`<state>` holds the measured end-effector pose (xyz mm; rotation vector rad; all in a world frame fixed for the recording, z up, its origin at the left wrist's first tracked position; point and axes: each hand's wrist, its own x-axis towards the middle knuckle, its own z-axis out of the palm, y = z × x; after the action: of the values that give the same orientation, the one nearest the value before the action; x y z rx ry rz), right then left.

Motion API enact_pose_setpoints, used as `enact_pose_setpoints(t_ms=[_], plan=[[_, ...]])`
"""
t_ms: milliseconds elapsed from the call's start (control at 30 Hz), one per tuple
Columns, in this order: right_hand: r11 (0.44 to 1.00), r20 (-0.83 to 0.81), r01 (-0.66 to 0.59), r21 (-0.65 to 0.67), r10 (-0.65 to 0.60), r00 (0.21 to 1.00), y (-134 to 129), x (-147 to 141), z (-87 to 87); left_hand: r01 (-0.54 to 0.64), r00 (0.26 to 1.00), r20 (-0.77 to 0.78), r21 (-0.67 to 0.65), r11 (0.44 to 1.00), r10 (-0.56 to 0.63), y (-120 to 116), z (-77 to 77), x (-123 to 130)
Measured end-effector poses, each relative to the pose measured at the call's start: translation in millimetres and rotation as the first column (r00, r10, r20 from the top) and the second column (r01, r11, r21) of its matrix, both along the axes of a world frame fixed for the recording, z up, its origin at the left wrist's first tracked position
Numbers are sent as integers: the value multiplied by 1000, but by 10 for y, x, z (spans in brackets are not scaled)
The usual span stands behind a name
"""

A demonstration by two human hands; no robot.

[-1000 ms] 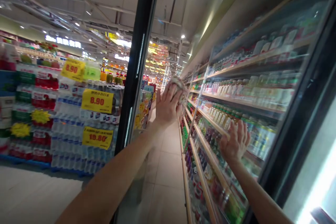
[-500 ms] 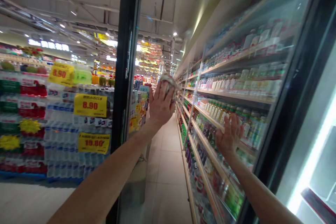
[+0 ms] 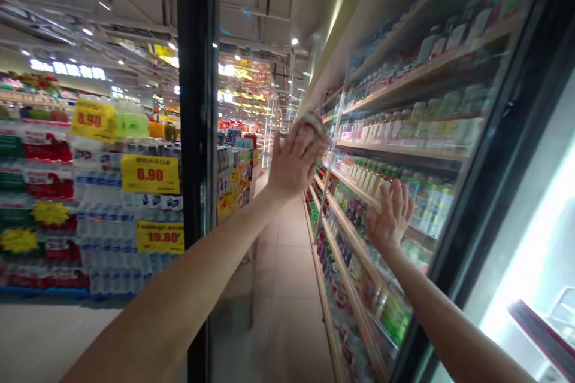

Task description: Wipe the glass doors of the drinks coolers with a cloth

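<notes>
My left hand (image 3: 296,161) is raised against the glass door of a drinks cooler (image 3: 265,72), shut on a crumpled pale cloth (image 3: 313,127). The cloth sits under my fingers and is partly hidden by them, pressed to the pane. My right hand (image 3: 390,215) rests lower and further right on the same run of glass, fingers spread and holding nothing. Behind the glass, wooden shelves (image 3: 354,206) carry rows of bottled drinks (image 3: 431,203).
A black upright door frame (image 3: 197,102) stands left of my left hand. Beyond it are stacked cases of bottled water (image 3: 108,221) with yellow price signs (image 3: 150,173). A tiled aisle floor (image 3: 287,263) runs ahead beside the cooler.
My left hand and the cloth have slid rightward and a little up the glass. My right hand has risen slightly. The view has turned a little left.
</notes>
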<state>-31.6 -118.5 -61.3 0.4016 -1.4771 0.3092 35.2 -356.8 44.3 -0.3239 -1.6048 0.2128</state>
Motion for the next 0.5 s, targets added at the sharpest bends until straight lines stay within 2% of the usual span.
enact_pose_setpoints(t_ms=[33,100,167,200,233,300,367,400,433,500], plan=[[1000,3,6,-3,-6,1000,1,-4,-1,7,1000,30,-136,991,-3,59,-126,-6],[1000,11,14,-1,-14,1000,3,-10,-3,39,997,75,-394,918,-10,121,-345,-7],[1000,9,19,5,-19,1000,1,-14,-2,47,997,77,-498,866,-10,65,-387,6],[1000,6,22,6,-23,1000,0,-15,-1,33,998,62,-474,880,-4,-5,-325,17],[1000,3,27,6,-27,1000,-3,-13,1,11,999,40,-398,917,6,-89,-219,30],[999,2,34,5,-34,999,-9,-7,3,-22,1000,-4,-147,989,22,-248,38,58],[999,7,40,0,-40,999,-16,2,3,-19,1000,-18,66,998,20,-317,197,76],[999,6,41,-5,-41,999,-18,4,2,-14,1000,-13,110,994,15,-303,195,78],[999,3,41,-7,-41,999,-19,5,0,-8,1000,-1,96,995,8,-258,132,75],[999,-9,34,-8,-34,999,-18,1,-4,13,999,30,-86,996,-11,-113,-133,51]])
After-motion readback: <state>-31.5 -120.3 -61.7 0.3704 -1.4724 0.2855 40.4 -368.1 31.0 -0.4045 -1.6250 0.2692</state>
